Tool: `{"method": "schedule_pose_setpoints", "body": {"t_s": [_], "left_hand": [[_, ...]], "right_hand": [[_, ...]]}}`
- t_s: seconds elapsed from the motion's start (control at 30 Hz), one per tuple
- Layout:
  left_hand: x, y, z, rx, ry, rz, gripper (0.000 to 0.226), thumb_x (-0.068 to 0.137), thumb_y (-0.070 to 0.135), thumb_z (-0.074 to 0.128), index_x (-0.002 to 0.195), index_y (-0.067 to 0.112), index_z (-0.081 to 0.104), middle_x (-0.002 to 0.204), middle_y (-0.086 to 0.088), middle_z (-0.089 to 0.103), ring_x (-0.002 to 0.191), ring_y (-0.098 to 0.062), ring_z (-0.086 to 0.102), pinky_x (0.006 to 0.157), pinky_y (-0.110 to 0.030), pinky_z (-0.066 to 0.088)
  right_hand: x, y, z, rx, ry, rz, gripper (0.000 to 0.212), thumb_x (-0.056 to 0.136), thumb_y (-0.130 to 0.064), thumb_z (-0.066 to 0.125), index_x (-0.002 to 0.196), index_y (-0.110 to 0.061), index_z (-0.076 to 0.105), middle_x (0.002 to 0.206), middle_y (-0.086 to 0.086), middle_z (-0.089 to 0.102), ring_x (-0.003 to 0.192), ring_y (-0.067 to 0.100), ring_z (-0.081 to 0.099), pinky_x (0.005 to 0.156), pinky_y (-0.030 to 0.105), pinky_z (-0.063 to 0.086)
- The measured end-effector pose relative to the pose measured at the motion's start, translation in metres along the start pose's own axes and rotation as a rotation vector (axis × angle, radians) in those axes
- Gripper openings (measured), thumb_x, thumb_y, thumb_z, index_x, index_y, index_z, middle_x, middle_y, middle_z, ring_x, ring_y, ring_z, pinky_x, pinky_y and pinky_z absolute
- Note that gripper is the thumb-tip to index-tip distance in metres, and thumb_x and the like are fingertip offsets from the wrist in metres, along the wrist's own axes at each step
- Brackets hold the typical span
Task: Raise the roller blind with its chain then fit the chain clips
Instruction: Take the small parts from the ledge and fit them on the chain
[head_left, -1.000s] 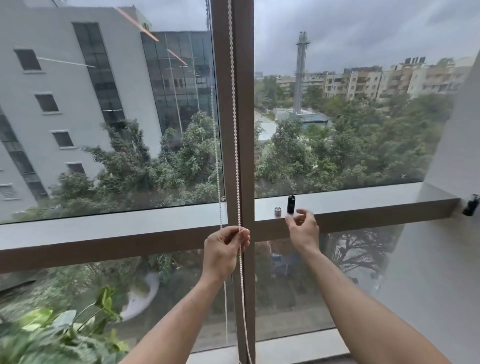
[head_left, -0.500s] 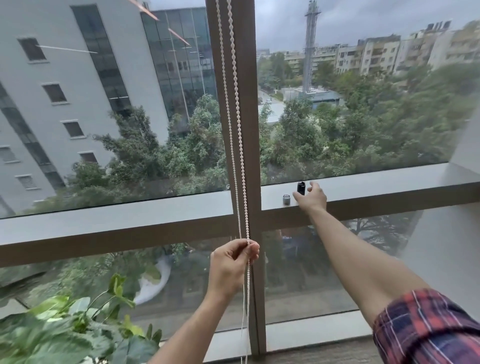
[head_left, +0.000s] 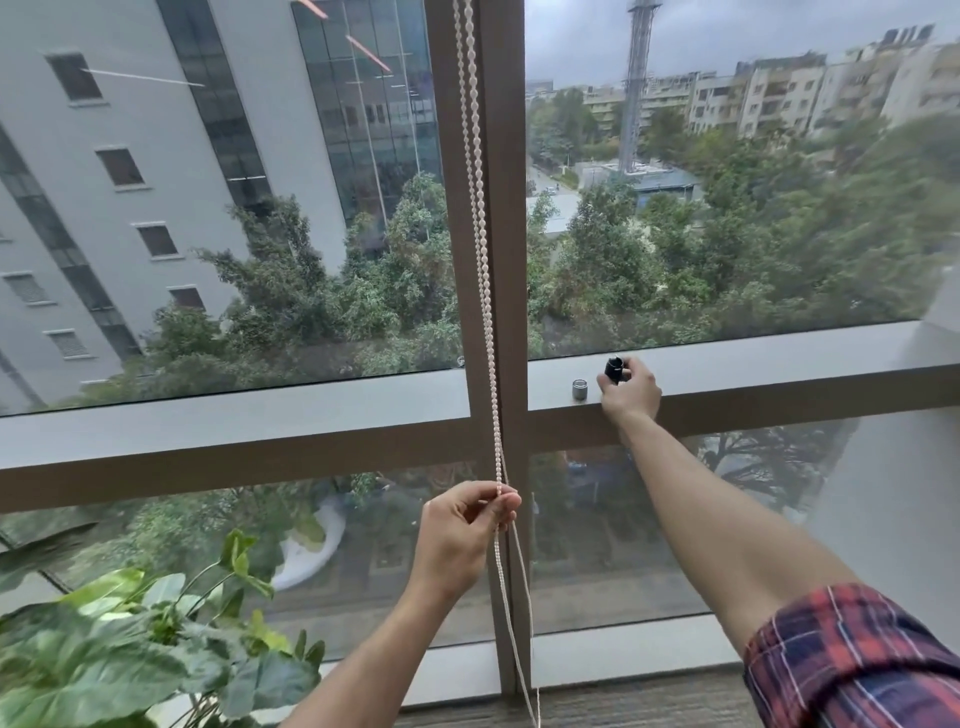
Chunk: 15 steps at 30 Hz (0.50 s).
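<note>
A white bead chain (head_left: 480, 234) hangs in two strands down the brown window mullion (head_left: 506, 208). My left hand (head_left: 465, 535) pinches both strands together below the horizontal frame bar. My right hand (head_left: 631, 392) reaches to the ledge and grips a small black clip (head_left: 614, 367) with its fingertips. A small grey clip (head_left: 580, 389) stands on the ledge just left of that hand. The roller blind itself is out of view above.
The window ledge (head_left: 779, 358) runs across the frame at mid height. A leafy potted plant (head_left: 130, 649) fills the lower left corner. The grey floor (head_left: 623, 701) lies below the window, and a white wall (head_left: 909, 493) stands at the right.
My right hand has moved from the ledge's edge onto the black clip and closed its fingers round it. My left hand has kept hold of the chain, lower in view.
</note>
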<state>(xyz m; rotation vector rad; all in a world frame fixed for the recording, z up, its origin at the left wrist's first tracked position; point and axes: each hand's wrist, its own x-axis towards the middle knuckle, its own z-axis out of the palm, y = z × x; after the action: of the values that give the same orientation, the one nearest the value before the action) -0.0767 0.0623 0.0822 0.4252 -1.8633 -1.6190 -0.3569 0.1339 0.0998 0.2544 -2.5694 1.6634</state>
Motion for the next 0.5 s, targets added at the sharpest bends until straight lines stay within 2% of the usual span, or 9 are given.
{"method": "schedule_pose_setpoints", "body": {"t_s": [0.07,0.17,0.23,0.33,0.43,0.5], "left_hand": [[0.003,-0.002,-0.002,0.067,0.011,0.064,0.004,0.077,0.027,0.074,0.077,0.026,0.078,0.079,-0.002,0.073,0.067,-0.012,0.067,0.065,-0.025,0.055],[0.008,-0.005,-0.002,0.140,0.019,0.108,0.006,0.079,0.028,0.074,0.078,0.032,0.077,0.083,0.002,0.072,0.075,-0.010,0.069,0.070,-0.024,0.054],[0.011,-0.003,-0.001,0.137,0.025,0.091,0.009,0.080,0.022,0.076,0.080,0.031,0.077,0.083,0.001,0.073,0.076,-0.010,0.070,0.071,-0.027,0.054],[0.014,0.000,0.001,0.088,0.028,0.039,0.011,0.076,0.022,0.080,0.086,0.024,0.075,0.075,0.004,0.073,0.064,-0.004,0.063,0.065,-0.029,0.052],[0.016,0.001,0.000,0.083,0.046,0.073,0.031,0.068,0.044,0.082,0.083,0.030,0.060,0.070,0.000,0.069,0.062,-0.017,0.062,0.063,-0.044,0.055],[0.016,0.001,0.001,0.073,0.056,0.099,0.038,0.068,0.048,0.083,0.080,0.032,0.050,0.069,-0.001,0.068,0.064,-0.027,0.064,0.064,-0.049,0.056]], "right_hand": [[-0.010,0.000,-0.003,0.040,0.012,-0.041,0.022,0.089,-0.018,0.070,0.110,-0.013,0.064,0.113,0.010,0.072,0.104,0.033,0.066,0.090,0.038,0.050],[-0.031,-0.003,-0.006,0.088,-0.018,-0.090,0.023,0.089,-0.019,0.072,0.110,-0.014,0.064,0.107,0.007,0.072,0.094,0.027,0.066,0.087,0.041,0.053],[-0.047,-0.005,-0.008,0.108,-0.042,-0.123,0.025,0.088,-0.020,0.073,0.111,-0.015,0.065,0.104,0.006,0.072,0.091,0.023,0.064,0.085,0.038,0.054],[-0.075,-0.010,-0.011,0.141,-0.066,-0.179,0.026,0.087,-0.021,0.076,0.111,-0.016,0.067,0.099,0.002,0.071,0.093,0.017,0.064,0.086,0.033,0.054],[-0.106,-0.014,-0.013,0.202,-0.112,-0.222,0.025,0.086,-0.019,0.077,0.109,-0.016,0.067,0.092,-0.005,0.068,0.087,0.010,0.066,0.084,0.026,0.054],[-0.124,-0.014,-0.011,0.241,-0.165,-0.261,0.021,0.084,-0.018,0.078,0.102,-0.022,0.067,0.092,-0.006,0.071,0.083,0.007,0.068,0.078,0.026,0.057]]}}
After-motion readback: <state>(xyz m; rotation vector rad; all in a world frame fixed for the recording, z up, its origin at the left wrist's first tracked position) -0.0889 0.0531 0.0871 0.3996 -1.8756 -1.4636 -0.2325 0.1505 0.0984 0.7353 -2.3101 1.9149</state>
